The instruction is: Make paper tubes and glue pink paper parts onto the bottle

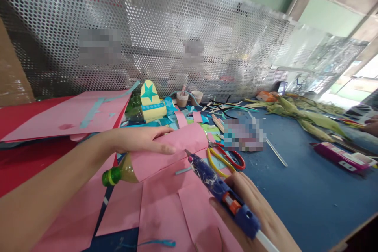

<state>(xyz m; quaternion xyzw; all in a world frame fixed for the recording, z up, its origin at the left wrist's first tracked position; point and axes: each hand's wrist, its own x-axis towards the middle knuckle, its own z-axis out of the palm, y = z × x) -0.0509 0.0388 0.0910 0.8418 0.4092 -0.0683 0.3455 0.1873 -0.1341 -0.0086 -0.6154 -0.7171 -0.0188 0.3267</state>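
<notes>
My left hand [141,139] lies over a plastic bottle [124,171] with a green cap, lying on its side and wrapped in pink paper [177,145]. The fingers press the paper against the bottle. My right hand [254,204] grips a blue glue gun [218,187] with an orange trigger. Its nozzle points at the edge of the pink wrap, close to my left fingertips.
Pink paper sheets [165,208] cover the blue table [310,189] under my hands. Yellow and red scissors [226,157] lie just right of the bottle. A decorated bottle with a teal star [149,104], small cups [189,97], corn husks [301,116] and a purple case [339,157] lie beyond. Perforated metal screen [177,27] behind.
</notes>
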